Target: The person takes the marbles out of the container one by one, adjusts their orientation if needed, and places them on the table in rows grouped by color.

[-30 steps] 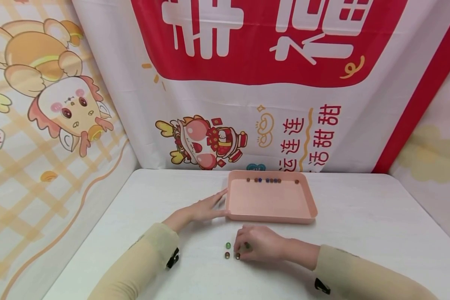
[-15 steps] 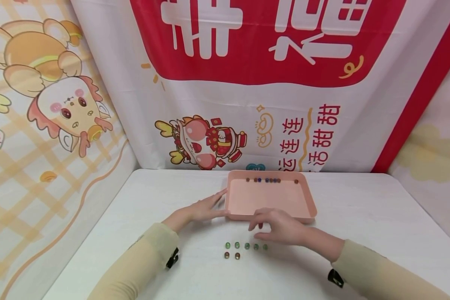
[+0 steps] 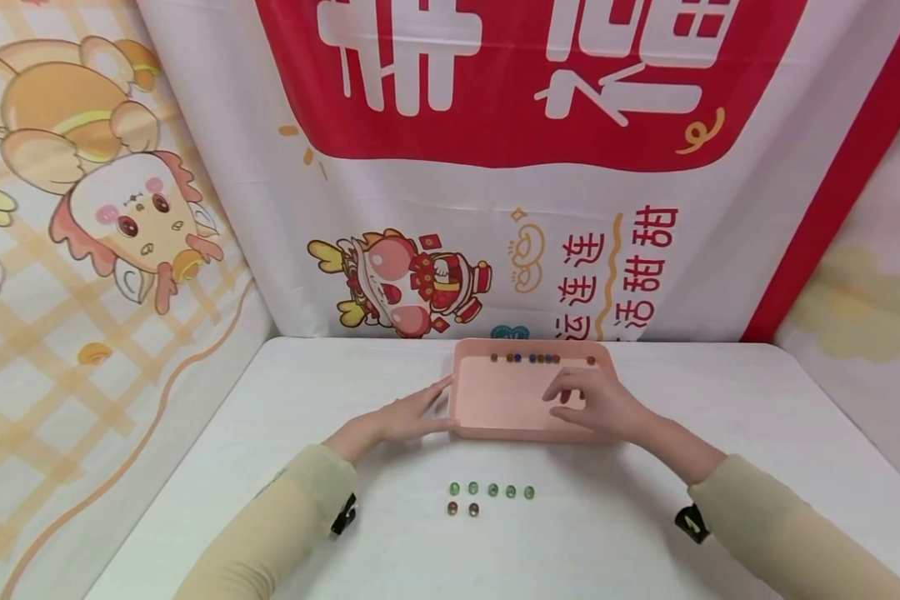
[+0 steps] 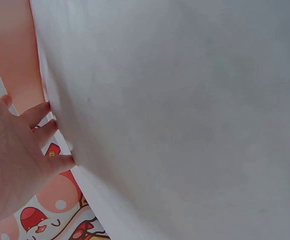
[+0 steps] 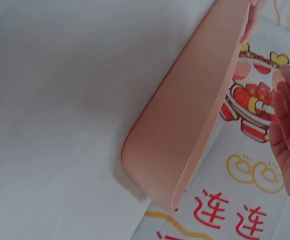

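A shallow, pale pink tray (image 3: 502,404) with rounded corners and low walls sat on a white surface (image 3: 390,517), its far long side near a printed red-and-white cloth (image 3: 420,196). Inside, lined up along the far wall, were small round brown and blue marbles (image 3: 517,357), some close together near the middle, with one brown one apart toward the right end. In front of the tray, nearer the person, five glassy green marbles (image 3: 492,490) formed an even row from left to right. Just below the left end of that row were two brown marbles (image 3: 452,508), side by side. The left hand (image 3: 403,418) was at the tray's left side, thumb and fingers spread, their tips against the outer wall without gripping it. The right hand (image 3: 596,402) was over the right part of the tray, fingers loosely bent and a gap between thumb and forefinger; it appeared to hold nothing, though its fingertips were small in the head view and partly cut off in the right wrist view. Both rows of loose marbles lay nearer the person than the two hands.
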Demonstrator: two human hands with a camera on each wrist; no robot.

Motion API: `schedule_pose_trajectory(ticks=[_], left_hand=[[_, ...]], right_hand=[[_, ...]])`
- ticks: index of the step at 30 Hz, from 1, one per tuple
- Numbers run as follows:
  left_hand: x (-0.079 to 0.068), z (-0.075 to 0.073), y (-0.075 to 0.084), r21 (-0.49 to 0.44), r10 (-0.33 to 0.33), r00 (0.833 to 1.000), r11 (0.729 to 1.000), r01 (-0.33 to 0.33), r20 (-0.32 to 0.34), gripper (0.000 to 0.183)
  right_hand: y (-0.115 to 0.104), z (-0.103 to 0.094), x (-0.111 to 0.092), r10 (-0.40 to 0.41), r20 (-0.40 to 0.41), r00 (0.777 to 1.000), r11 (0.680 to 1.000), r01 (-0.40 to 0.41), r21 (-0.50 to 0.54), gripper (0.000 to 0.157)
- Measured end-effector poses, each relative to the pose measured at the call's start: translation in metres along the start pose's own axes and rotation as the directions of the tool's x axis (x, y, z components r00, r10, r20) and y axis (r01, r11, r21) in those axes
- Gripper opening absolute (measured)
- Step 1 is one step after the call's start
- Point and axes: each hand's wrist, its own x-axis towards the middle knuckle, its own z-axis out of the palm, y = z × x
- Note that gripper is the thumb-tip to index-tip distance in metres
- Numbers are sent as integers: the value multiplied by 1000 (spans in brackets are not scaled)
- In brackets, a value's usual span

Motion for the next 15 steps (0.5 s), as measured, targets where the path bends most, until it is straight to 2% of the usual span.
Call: schedule_pose_trajectory(ticks=[7, 15], left_hand=[[2, 0, -3, -1, 0, 1000, 1000, 0, 4, 86], [1, -1, -2, -12, 5, 1000, 1000, -5, 10, 86]], right_hand=[[16, -12, -1, 99, -31, 995, 994, -100, -35, 19], [37, -24, 2, 220, -54, 974, 972, -224, -71, 17]])
